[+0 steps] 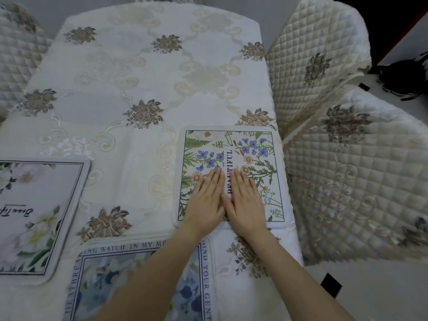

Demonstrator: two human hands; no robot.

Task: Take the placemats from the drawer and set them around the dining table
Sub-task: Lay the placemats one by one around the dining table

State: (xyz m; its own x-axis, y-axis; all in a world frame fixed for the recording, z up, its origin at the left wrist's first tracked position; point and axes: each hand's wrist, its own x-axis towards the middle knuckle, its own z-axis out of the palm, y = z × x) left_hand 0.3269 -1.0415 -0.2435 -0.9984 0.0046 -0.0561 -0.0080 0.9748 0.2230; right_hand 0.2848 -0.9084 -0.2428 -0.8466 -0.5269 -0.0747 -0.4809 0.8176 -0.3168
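Pressing flat on a square white-bordered placemat printed with blue flowers, green ferns and the word BEAUTIFUL, the left hand and the right hand lie palm down side by side, thumbs touching. On both hands the fingers are straight and held close together, gripping nothing. This placemat sits near the right edge of the dining table, which is covered by a cream embroidered tablecloth with brown flower motifs.

2 more placemats lie on the cloth: a white-flowered placemat with a dark line border and script lettering at the left edge, partly out of frame, and a blue-flowered placemat with a border of printed capital words at the near edge, partly covered by the left forearm. The 3 mats lie apart from each other.

Quilted cream chair covers with brown floral embroidery stand just beside the table's right side.
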